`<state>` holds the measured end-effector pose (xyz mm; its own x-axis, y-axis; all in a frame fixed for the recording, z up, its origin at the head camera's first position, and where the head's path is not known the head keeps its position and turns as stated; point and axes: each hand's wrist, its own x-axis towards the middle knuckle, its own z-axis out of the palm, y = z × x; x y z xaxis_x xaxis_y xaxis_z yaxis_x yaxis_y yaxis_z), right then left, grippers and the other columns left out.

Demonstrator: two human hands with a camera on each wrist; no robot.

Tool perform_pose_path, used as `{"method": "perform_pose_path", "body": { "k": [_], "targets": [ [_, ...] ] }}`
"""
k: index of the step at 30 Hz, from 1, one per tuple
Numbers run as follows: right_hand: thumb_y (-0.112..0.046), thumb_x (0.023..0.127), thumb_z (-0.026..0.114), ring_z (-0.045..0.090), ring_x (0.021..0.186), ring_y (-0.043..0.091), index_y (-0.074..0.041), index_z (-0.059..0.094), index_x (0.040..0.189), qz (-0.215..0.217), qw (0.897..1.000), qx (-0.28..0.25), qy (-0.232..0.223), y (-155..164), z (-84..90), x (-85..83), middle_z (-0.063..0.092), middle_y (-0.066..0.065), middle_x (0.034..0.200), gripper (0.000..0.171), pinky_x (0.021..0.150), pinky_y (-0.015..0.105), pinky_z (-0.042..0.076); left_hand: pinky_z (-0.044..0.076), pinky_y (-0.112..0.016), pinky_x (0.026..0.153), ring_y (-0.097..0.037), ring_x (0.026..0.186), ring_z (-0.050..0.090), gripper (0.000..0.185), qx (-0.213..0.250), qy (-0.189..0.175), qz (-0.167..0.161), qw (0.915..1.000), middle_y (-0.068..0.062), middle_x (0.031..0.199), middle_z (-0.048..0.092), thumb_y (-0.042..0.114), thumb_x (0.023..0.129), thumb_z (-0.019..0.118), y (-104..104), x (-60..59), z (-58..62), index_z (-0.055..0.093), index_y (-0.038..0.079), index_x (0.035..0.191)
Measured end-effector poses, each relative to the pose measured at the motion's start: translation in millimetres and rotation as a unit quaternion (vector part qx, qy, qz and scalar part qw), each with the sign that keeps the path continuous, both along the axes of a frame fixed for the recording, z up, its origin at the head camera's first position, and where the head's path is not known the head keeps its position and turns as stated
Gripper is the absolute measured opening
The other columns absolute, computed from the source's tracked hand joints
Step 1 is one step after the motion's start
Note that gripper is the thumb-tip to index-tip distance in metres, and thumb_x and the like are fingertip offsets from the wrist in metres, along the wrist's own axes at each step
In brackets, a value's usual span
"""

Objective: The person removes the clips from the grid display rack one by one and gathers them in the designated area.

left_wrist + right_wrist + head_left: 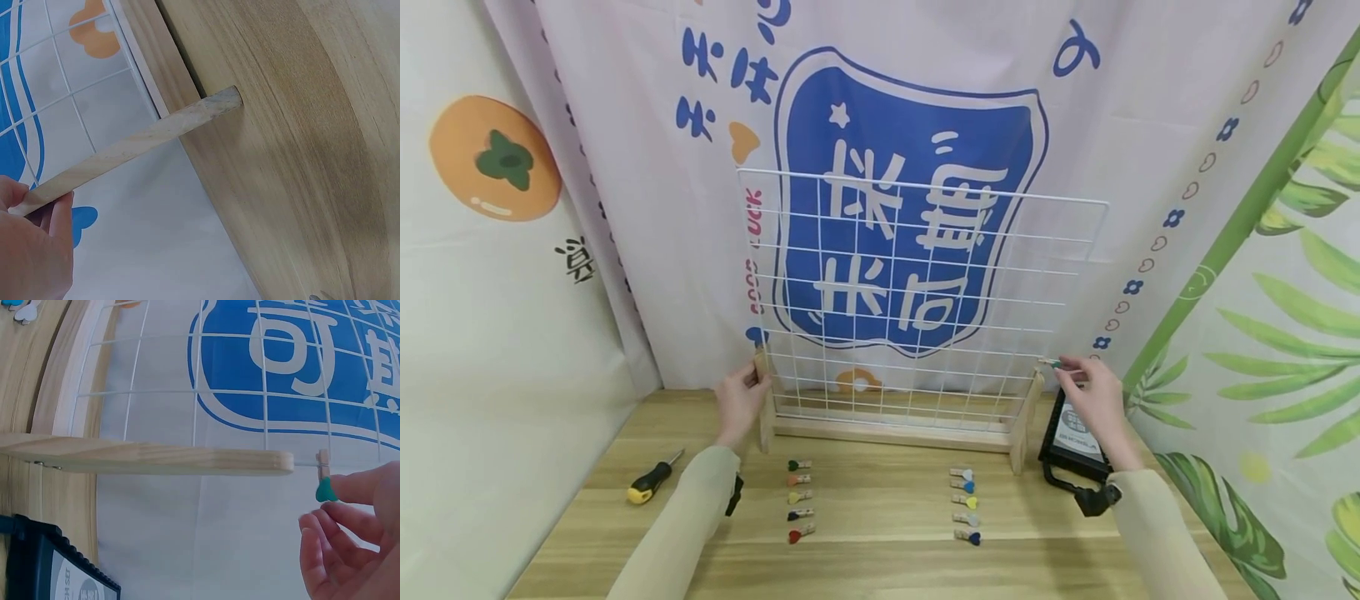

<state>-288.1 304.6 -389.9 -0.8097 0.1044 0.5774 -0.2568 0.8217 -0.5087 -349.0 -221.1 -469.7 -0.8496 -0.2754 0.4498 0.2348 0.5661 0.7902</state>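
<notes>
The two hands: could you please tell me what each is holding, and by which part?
The left hand grips the rack's left wooden post near its top. The right hand pinches a small clip by its green heart end.

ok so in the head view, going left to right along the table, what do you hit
screwdriver → left hand on the rack's left wooden post → left column of heart clips → right column of heart clips → right wooden post → right hand pinching a green-heart clip → black case
</notes>
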Motion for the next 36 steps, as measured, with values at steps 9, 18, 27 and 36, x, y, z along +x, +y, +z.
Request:
{"method": "perform_pose_path", "body": {
  "k": [9, 18, 27, 36],
  "targets": [
    [-0.014, 0.096, 0.063, 0.065, 0.087, 0.028, 0.0, 0.069, 0.108, -0.028, 0.999, -0.018, -0.017, -1.2, -0.8, -3.9, 0.071, 0.019, 0.101, 0.02, 0.068, 0.01, 0.041, 0.053, -0.013, 0.069, -0.036, 0.096, 0.073, 0.017, 0.006, -0.017, -0.015, 0.9997, -0.026, 0.105, 0.073, 0.004, 0.093, 0.06, -1.0, 0.5, 0.8, 0.071, -0.005, 0.103],
    [-0.012, 0.094, 0.067, 0.065, 0.082, 0.024, 0.0, 0.072, 0.1, -0.017, 0.999, -0.023, 0.017, 1.4, -0.6, -4.8, 0.073, 0.018, 0.095, 0.015, 0.062, 0.006, 0.039, 0.044, -0.008, 0.059, -0.019, 0.073, 0.069, 0.009, -0.007, 0.006, 0.006, 0.9999, -0.023, 0.089, 0.075, 0.001, 0.089, 0.062, 2.2, 0.0, 3.4, 0.069, -0.003, 0.085],
    [-0.014, 0.093, 0.068, 0.046, 0.073, -0.016, -0.001, 0.073, 0.097, -0.024, 0.999, -0.034, 0.025, 2.8, -3.1, -7.1, 0.074, 0.017, 0.092, 0.014, 0.061, 0.006, 0.039, 0.043, -0.008, 0.061, -0.031, 0.082, 0.072, 0.01, -0.007, -0.002, 0.01, 0.9999, -0.024, 0.091, 0.075, 0.002, 0.09, 0.063, 4.1, 4.4, 5.2, 0.069, -0.004, 0.085],
    [-0.016, 0.094, 0.068, 0.044, 0.07, -0.017, -0.002, 0.074, 0.098, -0.04, 0.998, -0.04, 0.014, 5.3, -4.9, -5.6, 0.074, 0.017, 0.091, 0.015, 0.058, 0.011, 0.039, 0.045, -0.008, 0.061, -0.031, 0.082, 0.072, 0.01, -0.008, -0.003, 0.006, 0.9999, -0.025, 0.093, 0.075, 0.001, 0.09, 0.062, 3.9, 4.3, 5.3, 0.07, -0.005, 0.089]
  ]
}}
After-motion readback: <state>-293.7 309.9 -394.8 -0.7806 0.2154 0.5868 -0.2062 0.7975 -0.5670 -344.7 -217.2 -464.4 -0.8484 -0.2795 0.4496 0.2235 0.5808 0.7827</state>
